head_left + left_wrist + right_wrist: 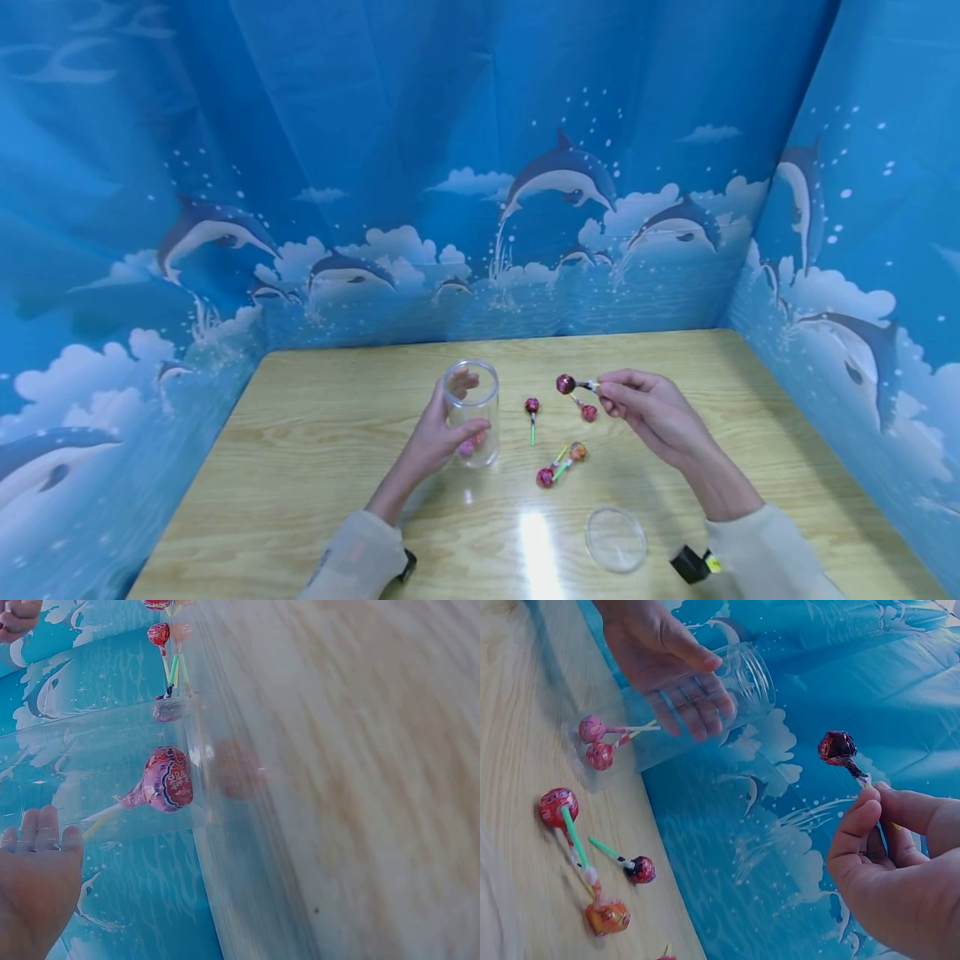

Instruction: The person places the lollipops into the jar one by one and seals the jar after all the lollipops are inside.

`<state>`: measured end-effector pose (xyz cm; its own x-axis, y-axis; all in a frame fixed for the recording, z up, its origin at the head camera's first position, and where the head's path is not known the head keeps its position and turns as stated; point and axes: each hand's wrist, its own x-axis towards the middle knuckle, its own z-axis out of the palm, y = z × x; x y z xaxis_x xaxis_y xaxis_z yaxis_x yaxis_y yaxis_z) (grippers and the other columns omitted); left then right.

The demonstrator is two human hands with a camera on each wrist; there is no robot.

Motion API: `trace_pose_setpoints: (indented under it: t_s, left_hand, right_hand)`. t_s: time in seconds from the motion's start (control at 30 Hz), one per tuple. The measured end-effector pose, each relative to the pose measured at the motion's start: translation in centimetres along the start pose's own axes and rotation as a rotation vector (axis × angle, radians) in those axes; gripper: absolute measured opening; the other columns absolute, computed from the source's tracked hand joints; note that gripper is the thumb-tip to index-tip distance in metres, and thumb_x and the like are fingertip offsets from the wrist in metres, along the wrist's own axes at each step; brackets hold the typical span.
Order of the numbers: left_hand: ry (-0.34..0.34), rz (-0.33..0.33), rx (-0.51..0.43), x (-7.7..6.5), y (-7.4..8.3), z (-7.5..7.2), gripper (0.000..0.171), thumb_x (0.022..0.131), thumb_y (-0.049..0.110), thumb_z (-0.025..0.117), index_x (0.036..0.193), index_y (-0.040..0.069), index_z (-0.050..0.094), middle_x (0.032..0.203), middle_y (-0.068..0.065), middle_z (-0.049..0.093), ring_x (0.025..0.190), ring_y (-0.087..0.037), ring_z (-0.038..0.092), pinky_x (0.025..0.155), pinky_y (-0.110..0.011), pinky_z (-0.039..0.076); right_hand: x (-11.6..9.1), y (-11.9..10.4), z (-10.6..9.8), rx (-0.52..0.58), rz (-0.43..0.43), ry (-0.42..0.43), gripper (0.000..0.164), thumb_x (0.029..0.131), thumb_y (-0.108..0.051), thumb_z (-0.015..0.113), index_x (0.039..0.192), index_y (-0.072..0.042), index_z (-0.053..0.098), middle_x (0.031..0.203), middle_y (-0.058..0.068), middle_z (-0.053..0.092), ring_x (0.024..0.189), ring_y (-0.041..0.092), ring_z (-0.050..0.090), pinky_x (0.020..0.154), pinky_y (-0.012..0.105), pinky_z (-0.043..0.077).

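Note:
A clear plastic jar (482, 417) stands upright on the table, its mouth uncovered. My left hand (444, 433) grips it from the left, fingers behind and thumb across the near side. Inside, at the bottom, lie a pink lollipop (592, 729) and a red lollipop (600, 755). My right hand (651, 410) pinches a dark red lollipop (566, 384) by its stick, head pointing left toward the jar, above the table. Below it on the table is another red lollipop (589, 413).
Between the hands lie a dark red lollipop with a green stick (532, 406), a red one (545, 477) and an orange one (577, 452) with crossed sticks. A clear round lid (617, 540) rests near the front. Blue dolphin curtains (420, 167) border the wooden table (300, 467).

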<state>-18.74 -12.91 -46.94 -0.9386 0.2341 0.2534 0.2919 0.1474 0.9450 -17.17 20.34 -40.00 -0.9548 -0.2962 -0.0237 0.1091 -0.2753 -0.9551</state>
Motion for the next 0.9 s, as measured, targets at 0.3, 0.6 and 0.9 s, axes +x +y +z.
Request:
trace_pose_setpoints:
  t_s: [0.3, 0.6, 0.9]
  left_hand:
    - [0.003, -0.007, 0.006, 0.0, 0.0, 0.0, 0.083, 0.086, 0.003, 0.081, 0.156, 0.008, 0.035, 0.149, -0.014, 0.053, 0.14, -0.047, 0.042, 0.117, -0.066, 0.029]
    - [-0.005, 0.001, 0.013, -0.1, 0.1, 0.0, 0.086, 0.086, 0.01, 0.083, 0.156, 0.006, 0.034, 0.15, -0.015, 0.052, 0.14, -0.048, 0.043, 0.118, -0.064, 0.031]
    - [0.011, -0.015, 0.014, -0.1, 0.2, 0.1, 0.083, 0.086, 0.005, 0.082, 0.155, 0.011, 0.037, 0.149, -0.013, 0.053, 0.141, -0.044, 0.044, 0.119, -0.061, 0.03]
  right_hand:
    - [1.3, -0.3, 1.5, 0.0, -0.02, -0.035, 0.013, 0.101, -0.002, 0.064, 0.104, -0.009, 0.075, 0.091, 0.002, 0.068, 0.078, 0.01, 0.061, 0.069, 0.019, 0.054]
    - [2.4, -0.4, 3.5, -0.006, 0.008, -0.051, 0.011, 0.101, -0.004, 0.065, 0.103, -0.01, 0.074, 0.086, 0.003, 0.068, 0.071, 0.011, 0.059, 0.055, 0.02, 0.049]
    - [4.1, -0.2, 5.7, -0.04, 0.022, -0.061, 0.008, 0.101, -0.005, 0.066, 0.103, -0.007, 0.074, 0.087, 0.004, 0.068, 0.074, 0.011, 0.06, 0.06, 0.017, 0.051]
